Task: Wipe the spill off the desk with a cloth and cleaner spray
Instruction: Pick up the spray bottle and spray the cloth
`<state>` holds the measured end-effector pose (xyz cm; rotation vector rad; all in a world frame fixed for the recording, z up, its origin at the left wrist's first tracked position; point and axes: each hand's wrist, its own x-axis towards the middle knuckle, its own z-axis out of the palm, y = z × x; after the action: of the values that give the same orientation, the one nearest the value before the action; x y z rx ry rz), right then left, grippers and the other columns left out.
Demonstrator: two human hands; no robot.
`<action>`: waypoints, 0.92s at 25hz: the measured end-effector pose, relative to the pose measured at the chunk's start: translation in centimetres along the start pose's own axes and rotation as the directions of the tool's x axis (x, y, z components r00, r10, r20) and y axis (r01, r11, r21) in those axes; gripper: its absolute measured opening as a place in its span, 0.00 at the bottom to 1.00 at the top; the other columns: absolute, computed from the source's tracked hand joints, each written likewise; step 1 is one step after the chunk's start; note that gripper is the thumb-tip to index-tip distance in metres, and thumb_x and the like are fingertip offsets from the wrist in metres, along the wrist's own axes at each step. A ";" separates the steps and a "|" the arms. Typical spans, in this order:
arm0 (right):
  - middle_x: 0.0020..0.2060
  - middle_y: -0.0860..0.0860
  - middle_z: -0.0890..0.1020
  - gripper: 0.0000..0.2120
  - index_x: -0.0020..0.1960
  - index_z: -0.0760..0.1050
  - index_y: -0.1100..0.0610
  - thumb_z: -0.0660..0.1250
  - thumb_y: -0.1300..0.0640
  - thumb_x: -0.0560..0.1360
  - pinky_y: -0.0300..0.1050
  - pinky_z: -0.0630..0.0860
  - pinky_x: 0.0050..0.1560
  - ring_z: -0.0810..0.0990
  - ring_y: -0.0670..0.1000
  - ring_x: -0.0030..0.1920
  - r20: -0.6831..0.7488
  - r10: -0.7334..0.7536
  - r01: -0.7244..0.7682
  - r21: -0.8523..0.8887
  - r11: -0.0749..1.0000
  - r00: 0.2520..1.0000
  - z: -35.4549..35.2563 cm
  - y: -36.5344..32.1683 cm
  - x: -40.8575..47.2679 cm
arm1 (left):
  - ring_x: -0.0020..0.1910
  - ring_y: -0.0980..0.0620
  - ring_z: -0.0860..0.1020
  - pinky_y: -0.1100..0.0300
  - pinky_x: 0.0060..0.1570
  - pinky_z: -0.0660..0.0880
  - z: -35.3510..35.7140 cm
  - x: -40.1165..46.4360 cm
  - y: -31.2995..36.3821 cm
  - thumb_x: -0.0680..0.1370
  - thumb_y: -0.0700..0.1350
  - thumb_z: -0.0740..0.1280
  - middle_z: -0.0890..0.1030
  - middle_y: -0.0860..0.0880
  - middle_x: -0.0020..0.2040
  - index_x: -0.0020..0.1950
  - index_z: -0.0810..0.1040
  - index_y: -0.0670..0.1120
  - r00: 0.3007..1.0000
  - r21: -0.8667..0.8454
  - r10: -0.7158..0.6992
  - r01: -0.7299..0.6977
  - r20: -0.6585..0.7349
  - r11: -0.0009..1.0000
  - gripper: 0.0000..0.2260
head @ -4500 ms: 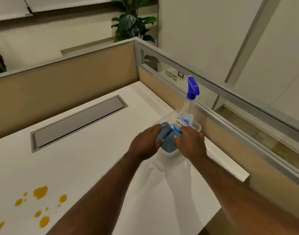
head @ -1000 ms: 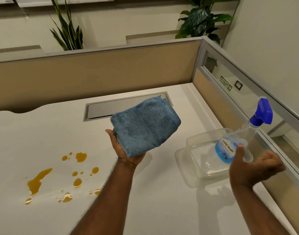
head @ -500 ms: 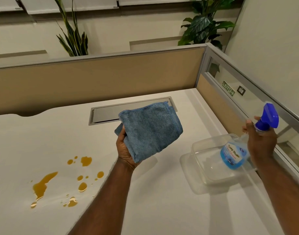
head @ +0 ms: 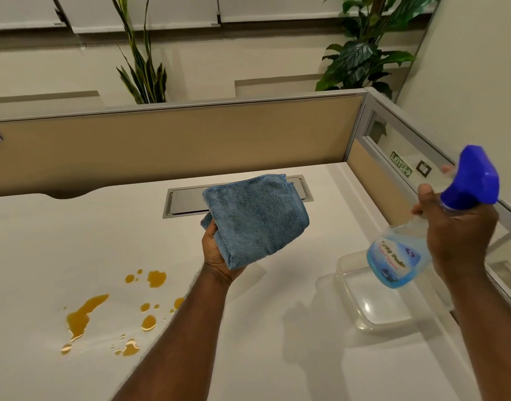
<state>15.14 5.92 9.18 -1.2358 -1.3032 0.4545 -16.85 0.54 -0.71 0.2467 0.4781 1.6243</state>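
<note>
An amber spill [head: 86, 314] lies in puddles and drops on the white desk [head: 60, 250] at the lower left. My left hand [head: 219, 253] holds a folded blue cloth [head: 257, 218] up above the desk's middle, right of the spill. My right hand [head: 459, 235] grips the neck of a clear spray bottle [head: 396, 261] with blue liquid and a blue trigger head [head: 474, 180]. The bottle hangs tilted in the air above a clear plastic tub [head: 375, 308].
A grey cable hatch [head: 184, 202] is set into the desk behind the cloth. Beige partition panels [head: 176, 151] close off the back and the right side. Two plants [head: 144, 70] stand behind the back panel.
My right hand closed on the spray bottle and lifted it up out of the tub. My left hand kept the cloth raised in about the same place.
</note>
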 end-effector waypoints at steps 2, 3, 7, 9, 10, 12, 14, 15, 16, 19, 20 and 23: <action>0.31 0.43 0.81 0.10 0.43 0.70 0.45 0.68 0.41 0.71 0.34 0.79 0.40 0.82 0.41 0.35 0.111 0.019 -0.025 0.051 0.998 0.994 1.7 -2.4 -0.9 | 0.48 0.41 0.84 0.44 0.43 0.80 0.0 0.5 0.7 0.78 0.58 0.57 0.86 0.44 0.49 0.49 0.87 0.46 1.000 -0.018 0.016 -0.016 0.004 1.000 0.22; 0.30 0.45 0.81 0.10 0.43 0.70 0.45 0.67 0.41 0.70 0.40 0.80 0.40 0.82 0.44 0.34 0.154 0.040 -0.049 0.058 0.997 0.987 2.7 -3.1 -1.7 | 0.48 0.41 0.84 0.44 0.43 0.80 0.0 0.8 1.1 0.79 0.57 0.55 0.86 0.44 0.49 0.49 0.87 0.46 1.000 -0.028 0.024 -0.024 0.007 0.999 0.23; 0.28 0.54 0.78 0.15 0.42 0.74 0.48 0.63 0.37 0.69 0.53 0.79 0.42 0.79 0.57 0.33 0.380 0.057 -0.114 0.127 0.985 0.923 7.1 -3.9 -6.3 | 0.48 0.41 0.84 0.44 0.43 0.80 0.5 1.4 2.2 0.80 0.57 0.54 0.86 0.43 0.50 0.50 0.86 0.46 0.999 -0.050 0.050 -0.049 0.004 0.998 0.24; 0.25 0.51 0.77 0.19 0.44 0.76 0.46 0.61 0.32 0.69 0.44 0.78 0.38 0.78 0.51 0.30 0.486 0.044 -0.129 0.143 0.981 0.873 9.3 -3.9 -8.5 | 0.48 0.41 0.84 0.43 0.43 0.80 1.0 1.6 2.5 0.80 0.58 0.54 0.85 0.43 0.50 0.50 0.86 0.46 0.999 -0.042 0.053 -0.053 0.000 0.998 0.24; 0.24 0.50 0.77 0.20 0.44 0.77 0.46 0.59 0.31 0.68 0.41 0.77 0.36 0.77 0.48 0.28 0.520 0.046 -0.135 0.134 0.982 0.853 10.4 -3.9 -9.2 | 0.49 0.41 0.84 0.43 0.44 0.80 1.2 1.7 2.6 0.80 0.58 0.54 0.85 0.43 0.50 0.50 0.86 0.46 0.998 -0.035 0.055 -0.054 0.005 0.998 0.24; 0.23 0.49 0.76 0.23 0.40 0.75 0.50 0.59 0.31 0.68 0.40 0.77 0.34 0.76 0.46 0.26 0.546 0.065 -0.152 0.117 0.981 0.835 12.3 -4.0 -10.1 | 0.51 0.40 0.83 0.43 0.46 0.80 1.8 1.9 2.8 0.80 0.59 0.54 0.85 0.42 0.52 0.51 0.86 0.45 0.998 -0.022 0.049 -0.048 0.030 0.999 0.25; 0.24 0.48 0.75 0.24 0.37 0.73 0.52 0.59 0.30 0.68 0.42 0.77 0.33 0.77 0.47 0.26 0.541 0.064 -0.148 0.113 0.983 0.839 13.7 -4.5 -10.2 | 0.53 0.39 0.82 0.43 0.47 0.79 2.4 2.0 3.0 0.80 0.59 0.55 0.84 0.40 0.55 0.54 0.85 0.44 0.998 -0.012 0.034 -0.033 0.051 0.999 0.25; 0.25 0.49 0.76 0.24 0.36 0.72 0.51 0.59 0.29 0.68 0.44 0.77 0.33 0.77 0.50 0.28 0.534 0.047 -0.126 0.112 0.986 0.844 14.3 -4.8 -10.2 | 0.54 0.39 0.82 0.43 0.48 0.79 2.7 2.0 3.1 0.80 0.59 0.54 0.84 0.39 0.56 0.55 0.84 0.43 0.998 -0.010 0.030 -0.030 0.060 1.000 0.26; 0.27 0.51 0.77 0.24 0.36 0.72 0.49 0.58 0.28 0.67 0.48 0.78 0.35 0.79 0.53 0.30 0.528 0.027 -0.100 0.111 0.989 0.849 14.8 -5.1 -10.2 | 0.54 0.39 0.82 0.44 0.48 0.80 2.9 2.1 3.1 0.80 0.59 0.54 0.83 0.39 0.56 0.55 0.84 0.42 0.997 -0.010 0.028 -0.028 0.067 1.000 0.26; 0.34 0.55 0.78 0.24 0.38 0.70 0.47 0.58 0.26 0.66 0.55 0.80 0.38 0.80 0.58 0.33 0.510 -0.002 -0.059 0.104 0.993 0.860 15.7 -5.5 -10.1 | 0.53 0.39 0.82 0.45 0.46 0.80 3.4 2.2 3.2 0.80 0.59 0.52 0.84 0.39 0.55 0.54 0.84 0.42 0.997 -0.015 0.034 -0.033 0.072 0.999 0.27; 0.34 0.55 0.78 0.23 0.38 0.70 0.46 0.58 0.26 0.66 0.56 0.80 0.38 0.80 0.58 0.34 0.511 -0.005 -0.051 0.096 0.994 0.860 15.8 -5.5 -10.1 | 0.53 0.39 0.83 0.46 0.46 0.80 3.6 2.2 3.3 0.81 0.59 0.52 0.84 0.39 0.54 0.54 0.85 0.42 0.996 -0.012 0.041 -0.040 0.074 0.999 0.28; 0.33 0.52 0.78 0.23 0.38 0.70 0.46 0.58 0.26 0.66 0.57 0.80 0.38 0.80 0.58 0.33 0.517 0.001 -0.040 0.065 0.997 0.856 15.9 -5.1 -10.2 | 0.54 0.39 0.82 0.46 0.47 0.80 3.7 2.2 3.4 0.80 0.59 0.53 0.84 0.39 0.55 0.54 0.84 0.42 0.994 -0.005 0.058 -0.058 0.088 0.998 0.27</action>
<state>-3.72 2.25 5.58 -1.1026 -1.7085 0.8891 -18.60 3.09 3.80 0.3318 0.4042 1.6627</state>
